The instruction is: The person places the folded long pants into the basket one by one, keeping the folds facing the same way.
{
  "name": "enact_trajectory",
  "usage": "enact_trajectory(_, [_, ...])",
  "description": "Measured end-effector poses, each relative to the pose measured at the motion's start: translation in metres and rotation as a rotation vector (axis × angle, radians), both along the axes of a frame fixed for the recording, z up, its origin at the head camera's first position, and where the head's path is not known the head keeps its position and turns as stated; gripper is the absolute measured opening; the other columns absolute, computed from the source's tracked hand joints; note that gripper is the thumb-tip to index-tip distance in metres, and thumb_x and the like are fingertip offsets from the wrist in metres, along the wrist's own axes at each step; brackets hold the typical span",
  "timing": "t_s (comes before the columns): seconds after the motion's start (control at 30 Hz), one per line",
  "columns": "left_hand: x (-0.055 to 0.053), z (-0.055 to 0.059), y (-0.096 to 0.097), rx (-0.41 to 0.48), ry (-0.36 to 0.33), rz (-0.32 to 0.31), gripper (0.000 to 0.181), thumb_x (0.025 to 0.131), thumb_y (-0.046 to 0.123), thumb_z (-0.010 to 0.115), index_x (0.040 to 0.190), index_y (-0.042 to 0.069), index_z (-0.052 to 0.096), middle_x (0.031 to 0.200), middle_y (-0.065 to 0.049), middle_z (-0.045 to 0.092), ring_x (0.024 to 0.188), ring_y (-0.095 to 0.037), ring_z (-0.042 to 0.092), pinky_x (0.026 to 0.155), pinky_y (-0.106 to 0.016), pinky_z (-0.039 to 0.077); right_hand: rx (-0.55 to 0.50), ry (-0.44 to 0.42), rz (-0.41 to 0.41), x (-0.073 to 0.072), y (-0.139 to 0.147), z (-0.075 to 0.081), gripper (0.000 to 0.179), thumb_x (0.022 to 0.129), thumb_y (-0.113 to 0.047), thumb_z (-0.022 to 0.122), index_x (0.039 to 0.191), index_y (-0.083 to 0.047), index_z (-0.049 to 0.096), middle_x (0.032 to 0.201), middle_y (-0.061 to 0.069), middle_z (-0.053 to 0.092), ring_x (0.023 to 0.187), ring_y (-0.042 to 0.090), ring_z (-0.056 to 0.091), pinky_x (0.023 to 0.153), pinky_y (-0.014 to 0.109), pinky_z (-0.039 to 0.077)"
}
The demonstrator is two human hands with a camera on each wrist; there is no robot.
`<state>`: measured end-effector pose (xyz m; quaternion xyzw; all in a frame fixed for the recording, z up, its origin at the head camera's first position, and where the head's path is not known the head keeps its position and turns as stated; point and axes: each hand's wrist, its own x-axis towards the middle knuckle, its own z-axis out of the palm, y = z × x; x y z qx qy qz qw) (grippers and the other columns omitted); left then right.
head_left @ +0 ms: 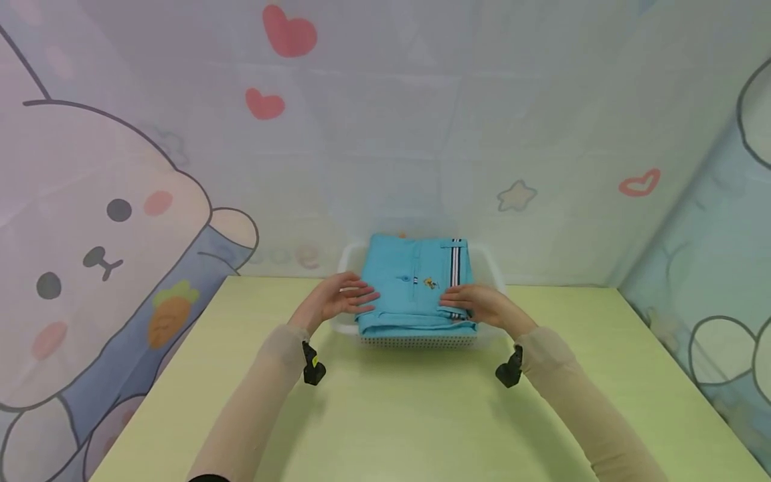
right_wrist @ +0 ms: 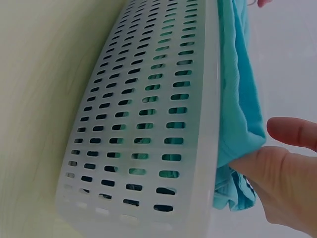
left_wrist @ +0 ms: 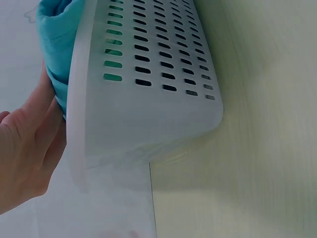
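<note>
A folded light-blue garment (head_left: 397, 261), with a dark-and-white striped band and a small embroidered motif, lies in a white perforated plastic basket (head_left: 496, 271). My left hand (head_left: 338, 298) is at the garment's left side, its fingers spread and fairly straight over the edge. On the opposite side my right hand (head_left: 482, 304) rests its fingers on the garment near the striped band. In the right wrist view, the folded edge (right_wrist: 242, 114) stands above the basket rim, close beside thumb and finger. The left wrist view has the left fingers partly hidden behind the basket rim (left_wrist: 77, 114).
The basket stands at the back of a pale yellow-green table (head_left: 409, 415), close to a hanging cloth backdrop (head_left: 391, 134) printed with hearts and cartoon figures. More printed cloth lines the left and right sides. A small black device (head_left: 313, 365) is strapped at each wrist.
</note>
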<state>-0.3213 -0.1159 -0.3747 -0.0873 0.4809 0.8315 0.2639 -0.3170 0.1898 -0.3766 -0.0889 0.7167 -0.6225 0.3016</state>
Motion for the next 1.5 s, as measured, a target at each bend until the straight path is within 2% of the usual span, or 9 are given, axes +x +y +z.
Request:
enact_trajectory(0.43, [0.006, 0.001, 0.002, -0.032, 0.09, -0.012, 0.039, 0.092, 0.012, 0.037, 0.128, -0.002, 0.028, 0.142, -0.021, 0.027, 0.129, -0.034, 0.035, 0.1, -0.045, 0.035, 0.001, 0.12, -0.082, 0.007, 0.0, -0.006, 0.045, 0.095, -0.006, 0.035, 0.138, 0.003, 0.024, 0.141, 0.024, 0.03, 0.132, 0.033, 0.028, 0.086, 0.032, 0.047])
enact_trajectory(0.73, [0.016, 0.007, -0.004, -0.003, 0.114, -0.009, 0.02, 0.092, 0.014, 0.038, 0.107, 0.001, 0.042, 0.143, -0.021, 0.024, 0.13, -0.035, 0.032, 0.103, -0.046, 0.032, -0.053, 0.199, -0.145, 0.016, -0.002, -0.011, 0.043, 0.095, -0.013, 0.038, 0.136, -0.001, 0.031, 0.137, 0.023, 0.037, 0.118, 0.021, 0.05, 0.082, 0.03, 0.049])
enact_trajectory(0.87, [0.022, 0.012, -0.008, -0.031, 0.119, -0.023, 0.032, 0.092, 0.016, 0.038, 0.121, 0.0, 0.039, 0.144, -0.022, 0.023, 0.131, -0.035, 0.031, 0.103, -0.047, 0.031, -0.064, 0.231, -0.178, 0.023, -0.001, -0.011, 0.044, 0.094, -0.017, 0.041, 0.135, -0.003, 0.033, 0.136, 0.022, 0.04, 0.112, 0.017, 0.054, 0.084, 0.033, 0.049])
enact_trajectory(0.97, [0.027, 0.018, -0.011, -0.069, 0.135, -0.047, 0.048, 0.094, 0.018, 0.036, 0.137, 0.001, 0.024, 0.145, -0.022, 0.02, 0.132, -0.035, 0.029, 0.104, -0.047, 0.03, -0.051, 0.272, -0.19, 0.028, 0.003, -0.008, 0.045, 0.094, -0.019, 0.042, 0.135, -0.003, 0.034, 0.135, 0.022, 0.04, 0.114, 0.02, 0.053, 0.086, 0.034, 0.049])
enact_trajectory(1.07, [0.031, 0.024, -0.014, -0.115, 0.151, -0.057, 0.053, 0.095, 0.021, 0.034, 0.141, 0.002, 0.017, 0.146, -0.021, 0.02, 0.132, -0.035, 0.028, 0.105, -0.046, 0.028, -0.052, 0.299, -0.199, 0.031, 0.007, -0.004, 0.044, 0.095, -0.02, 0.042, 0.134, -0.003, 0.035, 0.134, 0.022, 0.041, 0.116, 0.026, 0.051, 0.087, 0.037, 0.048])
enact_trajectory(1.17, [0.035, 0.027, -0.014, -0.206, 0.203, -0.048, 0.052, 0.096, 0.022, 0.034, 0.141, 0.001, 0.019, 0.145, -0.021, 0.023, 0.131, -0.035, 0.03, 0.105, -0.045, 0.029, -0.036, 0.333, -0.2, 0.034, 0.013, 0.001, 0.044, 0.095, -0.02, 0.041, 0.134, -0.001, 0.035, 0.134, 0.023, 0.041, 0.117, 0.033, 0.048, 0.089, 0.043, 0.046])
enact_trajectory(1.27, [0.039, 0.024, -0.012, -0.413, 0.329, 0.005, 0.047, 0.095, 0.02, 0.037, 0.136, -0.001, 0.03, 0.138, -0.023, 0.035, 0.124, -0.036, 0.04, 0.101, -0.044, 0.036, 0.034, 0.41, -0.222, 0.037, 0.019, 0.004, 0.042, 0.095, -0.019, 0.04, 0.133, 0.0, 0.036, 0.132, 0.025, 0.042, 0.116, 0.038, 0.047, 0.091, 0.047, 0.043])
enact_trajectory(1.4, [0.042, 0.016, -0.009, -0.778, 0.501, 0.127, 0.038, 0.091, 0.013, 0.044, 0.125, -0.004, 0.044, 0.127, -0.023, 0.046, 0.114, -0.037, 0.048, 0.092, -0.044, 0.043, 0.237, 0.551, -0.337, 0.037, 0.03, 0.002, 0.037, 0.093, -0.013, 0.039, 0.128, -0.001, 0.044, 0.127, 0.025, 0.048, 0.113, 0.039, 0.048, 0.092, 0.049, 0.042])
enact_trajectory(1.5, [0.04, 0.008, -0.012, -0.917, 0.5, 0.212, 0.04, 0.086, 0.007, 0.047, 0.123, -0.004, 0.044, 0.129, -0.024, 0.042, 0.117, -0.038, 0.043, 0.091, -0.047, 0.041, 0.408, 0.585, -0.427, 0.034, 0.041, -0.003, 0.037, 0.09, -0.009, 0.038, 0.125, -0.001, 0.047, 0.128, 0.025, 0.046, 0.115, 0.04, 0.045, 0.09, 0.049, 0.042])
